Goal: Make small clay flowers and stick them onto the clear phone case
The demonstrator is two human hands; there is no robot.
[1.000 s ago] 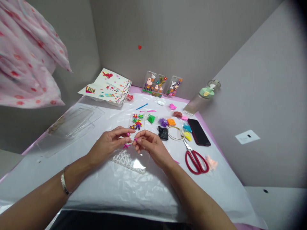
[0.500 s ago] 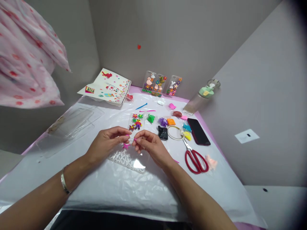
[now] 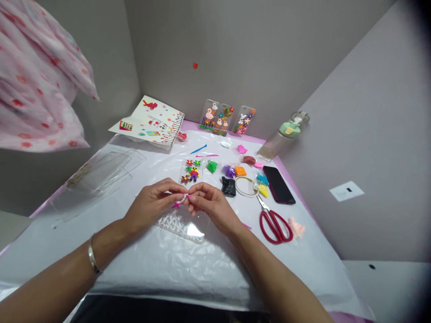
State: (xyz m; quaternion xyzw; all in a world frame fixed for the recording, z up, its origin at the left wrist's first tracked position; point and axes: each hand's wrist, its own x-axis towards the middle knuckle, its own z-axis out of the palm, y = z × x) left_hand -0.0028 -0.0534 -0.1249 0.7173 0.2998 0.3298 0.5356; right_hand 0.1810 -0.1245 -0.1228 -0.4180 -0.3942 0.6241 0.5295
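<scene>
My left hand (image 3: 156, 197) is closed in a pinch, its fingertips meeting those of my right hand (image 3: 208, 202). A small piece of pink clay (image 3: 188, 196) shows between the fingertips of both hands. Just below them a clear phone case (image 3: 202, 220) lies flat, with a white lattice pattern (image 3: 175, 223) along its near end. A pink clay shape (image 3: 176, 205) sits on that case, partly covered by my left hand. Beyond my hands rests another clear case with a clay figure (image 3: 193, 174) and several clay flowers (image 3: 190, 163).
To the right lie red-handled scissors (image 3: 276, 226), a phone (image 3: 279, 185), a ring-shaped bangle (image 3: 247, 186) and several wrapped clay lumps (image 3: 229, 171). A bottle (image 3: 278, 139) stands at the back right. Clear plastic trays (image 3: 101, 172) and a decorated sketchbook (image 3: 151, 123) are left. Decorated cases (image 3: 247, 119) lean against the wall.
My hands have come together, closing the small gap between their fingertips. My left hand shifted slightly right; pink clay earlier showed at each hand's fingertips. Other things stayed put.
</scene>
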